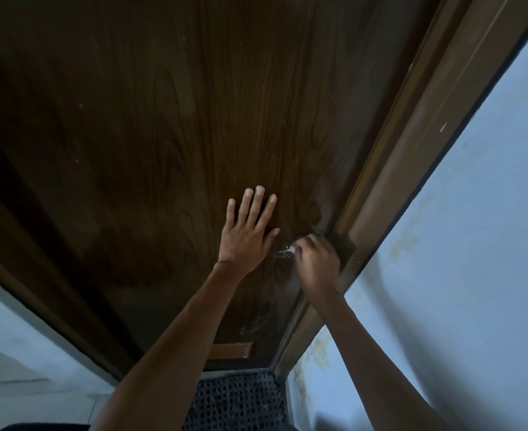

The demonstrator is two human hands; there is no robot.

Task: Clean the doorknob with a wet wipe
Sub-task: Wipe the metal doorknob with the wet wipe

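Left hand (244,241) flat on door (163,119), fingers spread. Right hand (317,262) curled round wet wipe (290,251) over doorknob, hidden beneath, by door edge. Likely risk: wipe bunches in grip, knob's far side goes unwiped.

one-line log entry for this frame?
left hand: flat on door | right hand: curled round wet wipe at door edge | doorknob: hidden under right hand | stage: wiping, likely

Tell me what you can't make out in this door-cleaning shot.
Head view:
- Doorknob: covered by the curled right hand; its shape and colour are hidden.
- White wet wipe: only a scrap shows past that hand's fingers.
- Black mesh floor mat: cut off by the bottom edge.
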